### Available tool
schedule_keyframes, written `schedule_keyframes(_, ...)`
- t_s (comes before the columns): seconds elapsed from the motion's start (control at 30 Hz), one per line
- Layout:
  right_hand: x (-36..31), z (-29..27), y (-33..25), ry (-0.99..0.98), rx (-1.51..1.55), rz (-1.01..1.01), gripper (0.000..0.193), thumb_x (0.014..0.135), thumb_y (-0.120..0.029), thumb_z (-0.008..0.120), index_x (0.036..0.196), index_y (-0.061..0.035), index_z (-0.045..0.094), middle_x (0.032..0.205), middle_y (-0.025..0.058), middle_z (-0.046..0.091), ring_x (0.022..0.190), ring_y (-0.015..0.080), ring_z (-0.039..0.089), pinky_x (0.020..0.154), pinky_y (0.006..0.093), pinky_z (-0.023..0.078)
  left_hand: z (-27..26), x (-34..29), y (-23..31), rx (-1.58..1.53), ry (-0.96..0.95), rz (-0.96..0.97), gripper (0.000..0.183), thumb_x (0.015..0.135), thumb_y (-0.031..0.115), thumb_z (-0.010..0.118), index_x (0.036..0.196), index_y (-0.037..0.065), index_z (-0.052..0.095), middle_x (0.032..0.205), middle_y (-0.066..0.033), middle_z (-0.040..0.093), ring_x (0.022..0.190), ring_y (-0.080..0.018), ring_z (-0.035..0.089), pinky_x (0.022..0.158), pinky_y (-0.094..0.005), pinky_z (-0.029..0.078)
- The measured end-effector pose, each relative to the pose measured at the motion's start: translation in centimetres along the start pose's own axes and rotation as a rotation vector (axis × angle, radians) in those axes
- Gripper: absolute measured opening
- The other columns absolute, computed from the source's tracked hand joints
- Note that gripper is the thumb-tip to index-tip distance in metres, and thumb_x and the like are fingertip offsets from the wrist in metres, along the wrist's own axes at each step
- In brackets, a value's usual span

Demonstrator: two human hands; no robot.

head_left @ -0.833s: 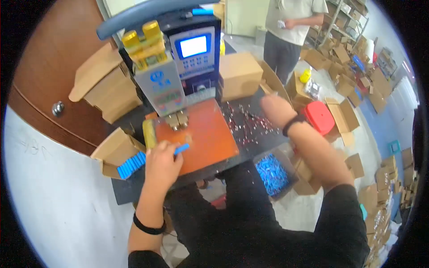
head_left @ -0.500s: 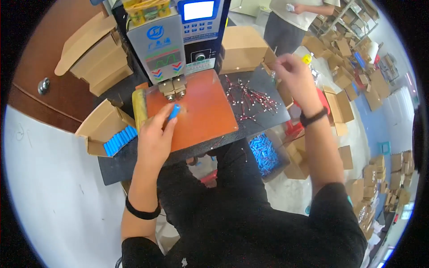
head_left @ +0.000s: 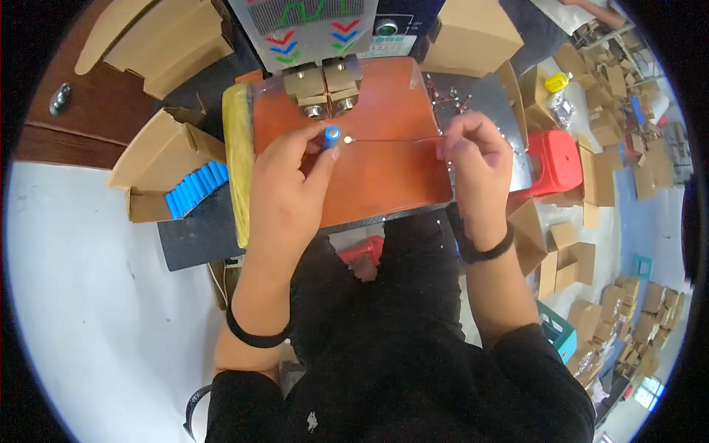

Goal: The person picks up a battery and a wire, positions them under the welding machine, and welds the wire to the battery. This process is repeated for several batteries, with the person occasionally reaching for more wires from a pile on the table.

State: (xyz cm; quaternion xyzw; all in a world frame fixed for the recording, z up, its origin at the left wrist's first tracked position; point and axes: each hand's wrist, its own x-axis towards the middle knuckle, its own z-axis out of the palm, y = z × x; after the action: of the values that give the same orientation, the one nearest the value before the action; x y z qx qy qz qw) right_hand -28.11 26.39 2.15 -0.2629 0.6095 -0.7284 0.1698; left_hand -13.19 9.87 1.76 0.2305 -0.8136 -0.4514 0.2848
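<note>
Between the thumb and fingers of my left hand (head_left: 288,177) is a blue cylindrical battery cell (head_left: 331,137), its metal end facing up. My right hand (head_left: 480,162) pinches a thin dark-red wire (head_left: 395,140) that stretches left across the orange mat (head_left: 391,181). The wire's small silver end tab (head_left: 348,139) is just to the right of the cell, with a narrow gap visible between them. Just beyond the cell are the paired metal electrode heads (head_left: 325,88) of a spot-welding machine (head_left: 303,22).
At left, an open cardboard box (head_left: 151,166) holds several blue cells (head_left: 196,190) beside a yellow wrapped edge (head_left: 238,162). More wires (head_left: 450,100) lie on the black table behind my right hand. A red stool (head_left: 557,162) and cartons (head_left: 583,177) stand at right.
My right hand has come down and left from the far right and now shows a wire in its pinch. My left hand keeps the cell, now more upright. The view has shifted closer to the mat.
</note>
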Motion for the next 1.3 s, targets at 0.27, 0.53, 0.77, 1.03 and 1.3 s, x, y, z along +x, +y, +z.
schedule_keyframes(0.27, 1.1, 1.4, 0.9, 0.041, 0.086, 0.083, 0.005, 0.087, -0.003, 0.053, 0.087, -0.0020, 0.058, 0.078, -0.0013, 0.056, 0.067, 0.0060, 0.051, 0.061, 0.0199, 0.040, 0.4, 0.1, -0.6, 0.001, 0.028, -0.037, 0.029, 0.086, 0.004, 0.070, 0.113, -0.003, 0.063, 0.084, -0.0031, 0.064, 0.073, -0.0071, 0.056, 0.067, -0.0217, 0.045)
schedule_keyframes(0.53, 1.4, 1.8, 0.9, 0.047, 0.018, 0.118, 0.005, 0.088, -0.007, 0.056, 0.087, -0.0031, 0.059, 0.073, -0.0033, 0.055, 0.061, 0.0042, 0.050, 0.055, 0.0191, 0.038, 0.2, 0.3, 0.1, 0.011, 0.023, -0.104, 0.029, 0.086, 0.005, 0.070, 0.113, -0.003, 0.063, 0.084, -0.0030, 0.064, 0.073, -0.0075, 0.056, 0.067, -0.0222, 0.045)
schedule_keyframes(0.77, 1.6, 2.2, 0.5, 0.075, -0.117, 0.104, 0.007, 0.085, -0.007, 0.052, 0.085, -0.0027, 0.057, 0.071, -0.0008, 0.052, 0.062, 0.0093, 0.050, 0.058, 0.0216, 0.038, 0.5, 0.5, -0.5, 0.063, 0.047, -0.048, 0.028, 0.087, 0.005, 0.069, 0.113, -0.003, 0.062, 0.086, -0.0034, 0.065, 0.075, -0.0075, 0.057, 0.069, -0.0223, 0.045)
schedule_keyframes(1.03, 1.5, 2.5, 0.9, 0.064, -0.012, 0.120, 0.005, 0.087, -0.008, 0.059, 0.085, -0.0030, 0.061, 0.071, -0.0057, 0.054, 0.060, 0.0023, 0.046, 0.054, 0.0183, 0.036, 0.1, 0.5, -0.1, 0.069, 0.073, -0.100, 0.027, 0.084, 0.010, 0.071, 0.107, -0.002, 0.064, 0.084, -0.0089, 0.066, 0.073, -0.0162, 0.060, 0.068, -0.0290, 0.047)
schedule_keyframes(1.3, 1.2, 0.8, 2.7, 0.096, -0.717, -0.406, 0.017, 0.077, -0.016, 0.067, 0.085, -0.0018, 0.064, 0.079, 0.0136, 0.064, 0.074, 0.0239, 0.063, 0.069, 0.0359, 0.052, 0.8, 0.4, 0.0, 0.149, 0.010, -0.058, 0.028, 0.089, 0.024, 0.066, 0.105, 0.001, 0.067, 0.093, -0.0143, 0.068, 0.083, -0.0255, 0.062, 0.078, -0.0361, 0.048)
